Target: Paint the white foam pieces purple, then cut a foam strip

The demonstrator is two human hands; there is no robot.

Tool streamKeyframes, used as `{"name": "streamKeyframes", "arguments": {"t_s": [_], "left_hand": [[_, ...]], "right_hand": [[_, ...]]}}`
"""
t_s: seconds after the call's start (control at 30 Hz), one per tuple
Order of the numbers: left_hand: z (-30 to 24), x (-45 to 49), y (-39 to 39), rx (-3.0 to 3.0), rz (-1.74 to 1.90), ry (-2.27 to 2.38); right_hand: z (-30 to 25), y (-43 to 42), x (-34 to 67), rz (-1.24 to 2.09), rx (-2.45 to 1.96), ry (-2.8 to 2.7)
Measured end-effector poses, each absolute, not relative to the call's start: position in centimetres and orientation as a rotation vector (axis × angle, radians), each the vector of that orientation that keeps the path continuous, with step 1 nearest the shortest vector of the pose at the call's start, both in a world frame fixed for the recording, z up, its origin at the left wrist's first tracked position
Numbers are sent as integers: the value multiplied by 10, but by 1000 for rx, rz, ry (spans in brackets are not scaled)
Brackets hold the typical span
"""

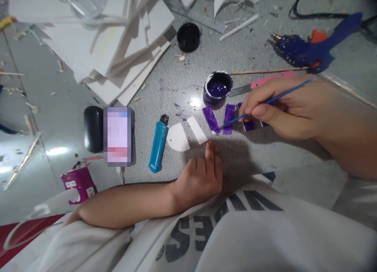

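My right hand (273, 107) pinches a thin blue paintbrush (282, 93), its tip touching a purple-painted strip (228, 118) on the grey floor. Beside that strip lie another purple strip (211, 119), a white strip (197, 130) and a white half-round piece (177, 137). More purple pieces are partly hidden under my right fingers. An open pot of purple paint (218, 86) stands just behind the strips. My left hand (200, 176) rests on the floor near my body, fingers loosely curled, one fingertip close to the white strip, holding nothing.
A blue lighter (158, 145), a phone (118, 135) and a black case (93, 128) lie to the left. The black pot lid (188, 37), a stack of white foam boards (118, 48), a blue glue gun (312, 48) and a pink-handled knife (265, 81) lie behind.
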State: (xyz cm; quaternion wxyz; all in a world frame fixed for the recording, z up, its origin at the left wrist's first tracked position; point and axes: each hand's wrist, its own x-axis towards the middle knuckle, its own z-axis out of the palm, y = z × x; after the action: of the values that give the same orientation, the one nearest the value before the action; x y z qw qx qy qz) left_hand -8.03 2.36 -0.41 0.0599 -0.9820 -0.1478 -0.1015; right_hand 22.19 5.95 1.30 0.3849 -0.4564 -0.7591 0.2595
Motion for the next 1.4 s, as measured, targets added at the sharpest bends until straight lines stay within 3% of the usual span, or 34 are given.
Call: {"name": "streamKeyframes", "arguments": {"t_s": [1.4], "left_hand": [[-7,-84,23,-3063,-302,-492]], "right_hand": [[27,66,235,815,-1045,-2179]]}}
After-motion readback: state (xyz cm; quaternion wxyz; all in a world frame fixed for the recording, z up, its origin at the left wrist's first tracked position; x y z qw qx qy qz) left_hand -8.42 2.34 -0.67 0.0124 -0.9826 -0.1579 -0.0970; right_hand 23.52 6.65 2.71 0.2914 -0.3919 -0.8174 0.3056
